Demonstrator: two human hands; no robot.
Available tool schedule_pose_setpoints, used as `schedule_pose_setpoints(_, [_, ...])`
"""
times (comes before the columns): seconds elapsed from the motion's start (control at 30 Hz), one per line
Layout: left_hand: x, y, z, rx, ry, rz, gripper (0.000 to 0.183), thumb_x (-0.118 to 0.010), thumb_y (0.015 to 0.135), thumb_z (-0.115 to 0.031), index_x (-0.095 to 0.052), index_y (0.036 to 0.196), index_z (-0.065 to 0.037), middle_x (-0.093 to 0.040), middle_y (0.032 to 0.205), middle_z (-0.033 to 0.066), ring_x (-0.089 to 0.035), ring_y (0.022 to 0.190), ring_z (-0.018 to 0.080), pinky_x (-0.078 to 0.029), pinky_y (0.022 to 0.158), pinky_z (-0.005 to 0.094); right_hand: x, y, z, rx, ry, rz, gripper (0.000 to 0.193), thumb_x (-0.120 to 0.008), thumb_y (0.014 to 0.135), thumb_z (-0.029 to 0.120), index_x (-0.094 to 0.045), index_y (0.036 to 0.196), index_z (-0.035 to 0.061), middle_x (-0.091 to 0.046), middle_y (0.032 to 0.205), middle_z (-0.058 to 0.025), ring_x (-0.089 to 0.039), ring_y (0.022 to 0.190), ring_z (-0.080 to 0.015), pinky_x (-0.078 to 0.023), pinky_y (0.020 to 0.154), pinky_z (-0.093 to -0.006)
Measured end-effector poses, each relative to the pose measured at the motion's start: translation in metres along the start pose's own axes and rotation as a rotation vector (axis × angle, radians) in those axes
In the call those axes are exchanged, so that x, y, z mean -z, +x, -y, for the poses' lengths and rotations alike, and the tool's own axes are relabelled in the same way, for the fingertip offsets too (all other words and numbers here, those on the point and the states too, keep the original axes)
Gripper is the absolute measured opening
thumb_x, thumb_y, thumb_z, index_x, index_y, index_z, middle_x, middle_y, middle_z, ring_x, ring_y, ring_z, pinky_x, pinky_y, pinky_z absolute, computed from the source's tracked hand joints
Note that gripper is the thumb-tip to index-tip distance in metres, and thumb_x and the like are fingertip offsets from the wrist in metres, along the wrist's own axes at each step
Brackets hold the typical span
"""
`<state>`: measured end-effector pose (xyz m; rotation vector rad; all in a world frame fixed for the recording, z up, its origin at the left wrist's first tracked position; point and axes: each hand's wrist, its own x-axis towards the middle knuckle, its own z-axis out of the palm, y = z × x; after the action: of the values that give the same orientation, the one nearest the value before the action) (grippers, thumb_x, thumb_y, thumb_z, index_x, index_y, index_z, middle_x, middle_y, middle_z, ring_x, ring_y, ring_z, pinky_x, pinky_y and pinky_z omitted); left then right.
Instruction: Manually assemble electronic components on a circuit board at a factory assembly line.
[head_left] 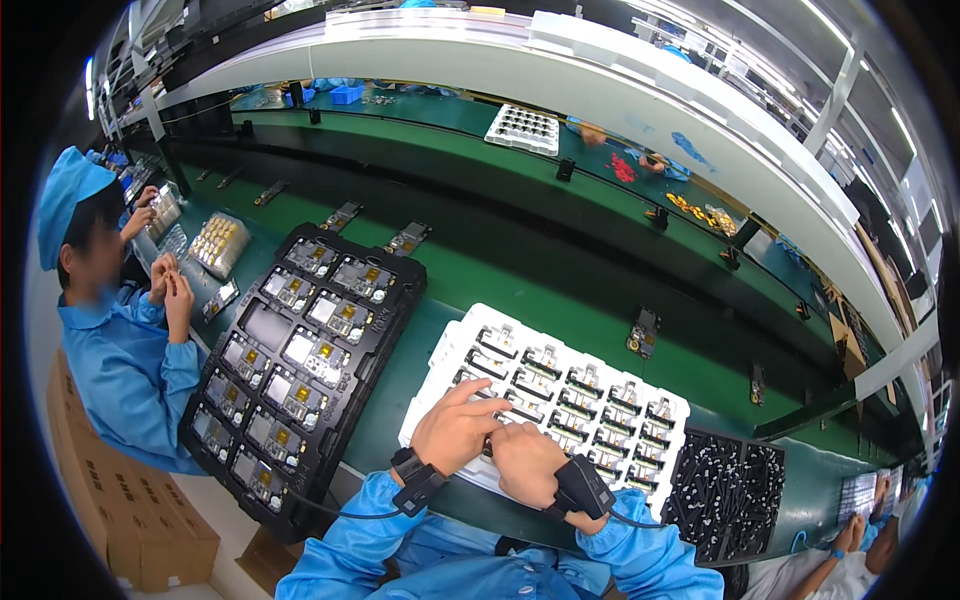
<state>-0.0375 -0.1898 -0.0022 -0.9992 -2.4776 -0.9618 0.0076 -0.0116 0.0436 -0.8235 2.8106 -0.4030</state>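
Observation:
In front of me lies a white moulded tray with rows of small black-and-metal parts in its pockets. Over its near left part, my left hand has its fingers bent together, their tips reaching across the pockets. My right hand is curled right beside it, its fingertips meeting the left hand's. Anything pinched between the two hands is hidden by the fingers. Both wrists carry black strapped devices with cables. To the left, a black tray holds several circuit boards; one pocket shows no board.
A dark bin of small black parts stands right of the white tray. Beyond, loose circuit boards lie on the green conveyor. A co-worker in blue sits at left near a tray of parts. Cardboard boxes stand below.

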Motion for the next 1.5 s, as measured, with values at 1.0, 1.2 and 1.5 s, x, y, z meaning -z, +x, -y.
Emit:
schedule_pose_setpoints(1.0, [0.01, -0.003, 0.014, -0.032, -0.09, 0.287, 0.038, -0.061, 0.085, -0.003, -0.083, 0.111, -0.018, -0.065, 0.146, 0.002, -0.046, 0.147, 0.0396, -0.032, 0.125, 0.0578, 0.0, -0.025, 0.004, -0.078, 0.426, -0.083, 0.013, -0.063, 0.101, 0.014, -0.065, 0.105, 0.0028, -0.07, 0.101, -0.0189, -0.065, 0.099, -0.0391, -0.052, 0.087, -0.0499])
schedule_pose_setpoints(1.2, [0.018, -0.004, 0.011, -0.039, -0.086, 0.257, 0.035, -0.063, 0.085, -0.001, -0.084, 0.108, -0.016, -0.068, 0.143, 0.0029, -0.048, 0.144, 0.0442, -0.037, 0.122, 0.0539, 0.035, -0.112, -0.039, -0.291, 0.626, -0.409, 0.019, -0.063, 0.103, 0.013, -0.068, 0.119, 0.0041, -0.072, 0.103, -0.0192, -0.07, 0.099, -0.0367, -0.055, 0.088, -0.0438])
schedule_pose_setpoints(1.5, [0.016, 0.001, 0.002, 0.01, -0.15, 0.18, 0.03, -0.065, 0.081, 0.006, -0.084, 0.096, -0.011, -0.075, 0.129, 0.009, -0.053, 0.139, 0.0465, -0.035, 0.12, 0.0587, 0.024, -0.318, -0.14, -1.045, 0.204, -0.962, 0.015, -0.079, 0.09, 0.005, -0.07, 0.101, -0.0008, -0.071, 0.084, -0.0112, -0.069, 0.075, -0.0199, -0.056, 0.071, -0.0329])
